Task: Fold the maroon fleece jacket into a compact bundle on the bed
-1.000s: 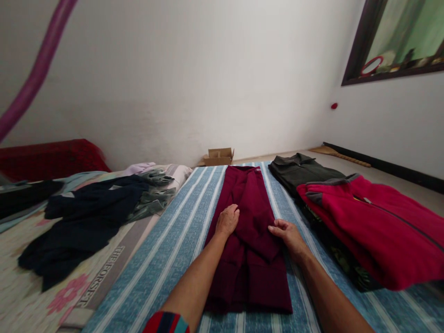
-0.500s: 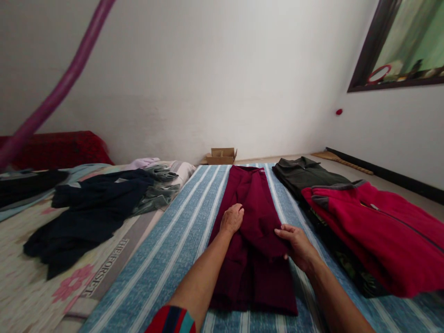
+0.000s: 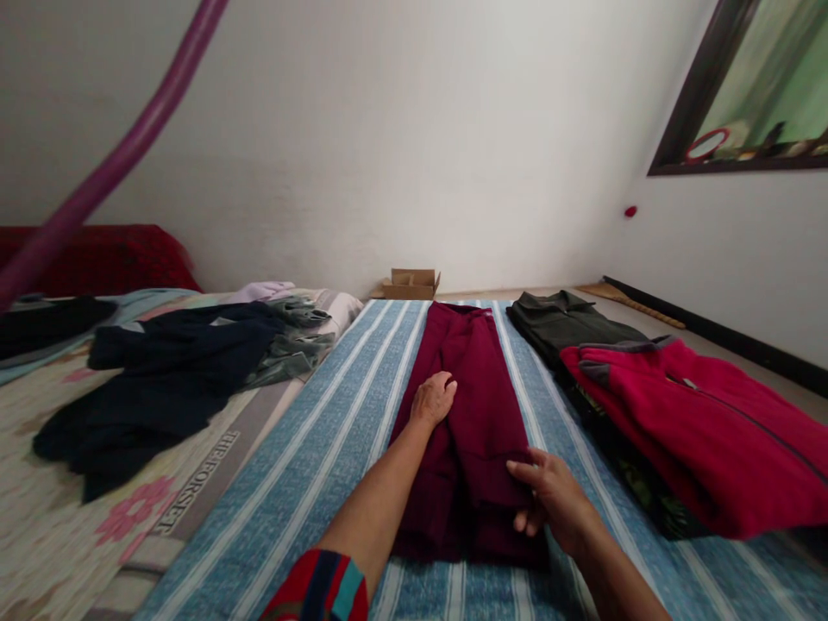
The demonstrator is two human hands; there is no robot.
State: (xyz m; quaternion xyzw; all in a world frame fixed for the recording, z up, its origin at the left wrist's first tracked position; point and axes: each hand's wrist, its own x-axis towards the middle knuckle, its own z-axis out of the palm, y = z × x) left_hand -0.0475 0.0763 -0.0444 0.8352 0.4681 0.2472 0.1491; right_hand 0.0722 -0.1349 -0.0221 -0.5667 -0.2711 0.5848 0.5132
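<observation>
A maroon garment (image 3: 472, 371) lies in a long folded strip on the blue striped bedspread, its upper opening toward the wall. My left hand (image 3: 435, 398) rests palm down on the middle of it, pressing the cloth, its fingertips partly hidden. Near the strip's lower right edge, my right hand (image 3: 549, 496) touches a loose cuff-like end of the cloth, with fingers apart. The panel under that hand now lies fairly flat along the right side.
Right of the strip sit a folded red fleece jacket (image 3: 705, 423) and a dark olive garment (image 3: 569, 319). Navy clothing (image 3: 174, 371) is spread on the floral sheet at left. An open cardboard box (image 3: 411, 285) stands by the wall. A purple tube (image 3: 129, 155) crosses the upper left.
My right hand has moved down toward the garment's lower end and its fingers have loosened from the cloth. The raised right panel has come down flatter. My left hand stays put.
</observation>
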